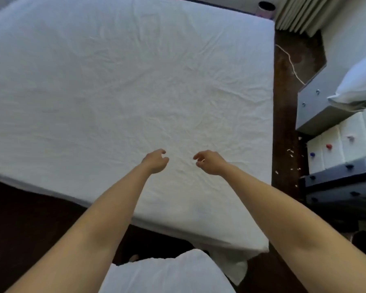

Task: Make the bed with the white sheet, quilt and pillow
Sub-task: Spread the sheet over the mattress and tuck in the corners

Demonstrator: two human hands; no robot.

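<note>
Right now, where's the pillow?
In the head view, one pillow lies at the right edge on a grey cabinet, off the bed.

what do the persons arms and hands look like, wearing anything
Both arms are bare from the bottom edge of the view to the wrists: no sleeves, watch, bracelets or gloves show. The left hand and right hand are bare too, and no rings can be made out, though the fingers are small and slightly blurred.

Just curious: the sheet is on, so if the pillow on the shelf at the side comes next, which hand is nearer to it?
The right hand, probably. The pillow lies off the bed's right side, the side of that arm. The left hand would have to cross over. Both hands hover empty over the sheet.
</note>
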